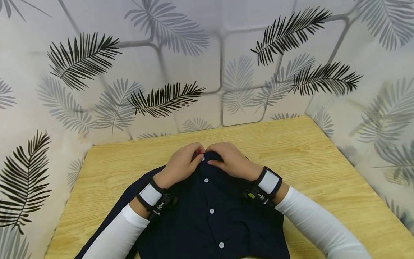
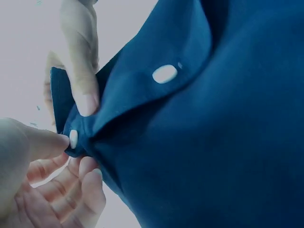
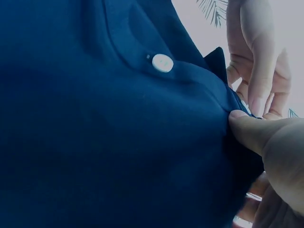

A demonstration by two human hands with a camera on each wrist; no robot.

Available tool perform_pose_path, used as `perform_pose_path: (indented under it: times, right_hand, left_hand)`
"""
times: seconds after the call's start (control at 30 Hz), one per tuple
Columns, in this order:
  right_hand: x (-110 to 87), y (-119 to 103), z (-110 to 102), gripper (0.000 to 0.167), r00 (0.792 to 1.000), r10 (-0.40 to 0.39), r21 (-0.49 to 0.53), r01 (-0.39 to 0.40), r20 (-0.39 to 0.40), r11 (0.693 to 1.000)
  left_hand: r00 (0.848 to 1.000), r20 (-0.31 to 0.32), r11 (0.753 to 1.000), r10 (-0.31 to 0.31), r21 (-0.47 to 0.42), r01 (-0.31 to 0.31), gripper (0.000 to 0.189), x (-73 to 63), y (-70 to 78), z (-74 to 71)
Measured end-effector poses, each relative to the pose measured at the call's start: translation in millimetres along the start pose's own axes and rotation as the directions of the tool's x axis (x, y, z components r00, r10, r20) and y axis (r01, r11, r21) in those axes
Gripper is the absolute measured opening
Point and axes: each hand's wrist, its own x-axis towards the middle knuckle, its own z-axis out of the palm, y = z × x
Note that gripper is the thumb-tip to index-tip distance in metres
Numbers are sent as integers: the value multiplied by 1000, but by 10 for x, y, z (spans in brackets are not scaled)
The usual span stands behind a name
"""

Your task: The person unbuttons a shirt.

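A dark navy button-up shirt [image 1: 187,216] lies on the table with its collar end away from me. My left hand [image 1: 182,163] pinches the collar edge by the top white button [image 1: 203,158]; in the left wrist view the thumb tip touches that button [image 2: 73,138]. Opposite it, my right hand [image 1: 233,160] grips the collar, its thumb [image 3: 244,124] pressed on the cloth beside the placket. Both hands are close together, fingertips partly hidden behind the fabric. Further down the front sit a second button [image 1: 206,180], a third button [image 1: 211,211] and a lower button [image 1: 221,245].
The wood-grain table [image 1: 323,172] extends around the shirt on both sides. Behind it hangs a pale leaf-patterned backdrop [image 1: 194,68]. One dark sleeve [image 1: 110,219] runs down the left, partly under my left forearm.
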Motion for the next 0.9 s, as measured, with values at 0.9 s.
perform_pose_path:
  times: [0.9]
  right_hand:
    - [-107,-47,96,24,999,21,-36,-19,49,999]
  left_hand:
    - [990,117,993,-80,-77,89,10,-199,69,123]
